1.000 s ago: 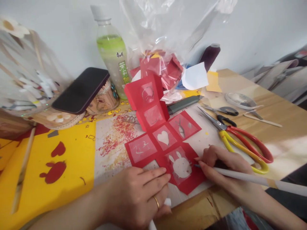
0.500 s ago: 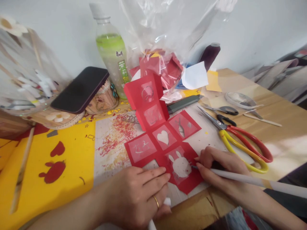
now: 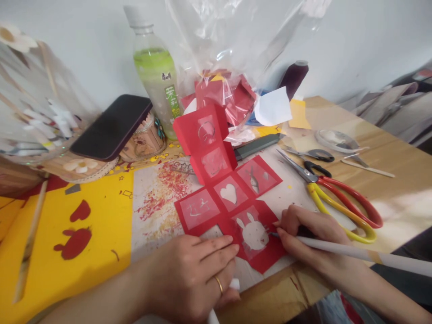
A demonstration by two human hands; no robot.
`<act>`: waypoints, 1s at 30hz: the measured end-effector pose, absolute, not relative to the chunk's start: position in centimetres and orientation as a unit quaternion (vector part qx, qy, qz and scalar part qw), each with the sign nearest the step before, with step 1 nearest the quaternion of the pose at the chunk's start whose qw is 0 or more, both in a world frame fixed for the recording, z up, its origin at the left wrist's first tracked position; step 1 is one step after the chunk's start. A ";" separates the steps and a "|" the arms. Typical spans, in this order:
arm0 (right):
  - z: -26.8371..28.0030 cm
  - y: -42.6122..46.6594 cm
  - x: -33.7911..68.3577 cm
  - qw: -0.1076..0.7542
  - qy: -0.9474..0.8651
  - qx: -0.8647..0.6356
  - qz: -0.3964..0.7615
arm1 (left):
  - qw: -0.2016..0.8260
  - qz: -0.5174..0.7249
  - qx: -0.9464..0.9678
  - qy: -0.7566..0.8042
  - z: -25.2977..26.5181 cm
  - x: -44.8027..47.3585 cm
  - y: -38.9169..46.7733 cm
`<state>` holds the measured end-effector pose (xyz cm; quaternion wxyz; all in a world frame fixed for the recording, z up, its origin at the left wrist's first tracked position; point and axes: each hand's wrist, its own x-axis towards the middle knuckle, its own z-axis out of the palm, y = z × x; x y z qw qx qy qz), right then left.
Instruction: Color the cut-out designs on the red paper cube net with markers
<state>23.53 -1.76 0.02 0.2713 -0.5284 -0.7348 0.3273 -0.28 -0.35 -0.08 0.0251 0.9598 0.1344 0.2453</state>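
Note:
My right hand (image 3: 303, 229) pinches a long white pen (image 3: 340, 247), its dark tip at the right cheek of a rabbit-shaped cutout (image 3: 254, 235). The rabbit has small face marks and whisker-like lines, and sits in the nearest panel of an unfolded red paper box (image 3: 232, 215). Other panels have clear film windows, one with a heart cutout (image 3: 228, 195). My left hand (image 3: 199, 274) rests its fingertips on the red paper's near left edge. A white tube-like thing (image 3: 234, 284) shows between its thumb and fingers, mostly hidden.
Red-and-yellow handled scissors (image 3: 344, 202) lie right, beside smaller black scissors (image 3: 320, 155). Red paper scraps (image 3: 77, 243) lie on yellow card (image 3: 111, 216) at left. Behind stand a green drink bottle (image 3: 157, 76), a phone (image 3: 113, 126) and a clear bag (image 3: 222, 49) of scraps.
The view has shifted very slightly. Both hands, the pen and the red paper hold practically the same places.

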 end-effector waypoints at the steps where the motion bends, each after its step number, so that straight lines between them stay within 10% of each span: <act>1: 0.0 -1.8 23.6 0.276 -0.729 -0.532 0.332 | 0.024 0.246 0.960 0.133 -0.1 -0.3 -0.3; 30: -0.4 -1.5 23.8 0.291 -0.697 -0.561 0.341 | 0.019 0.243 0.961 0.127 0.1 -0.2 -0.3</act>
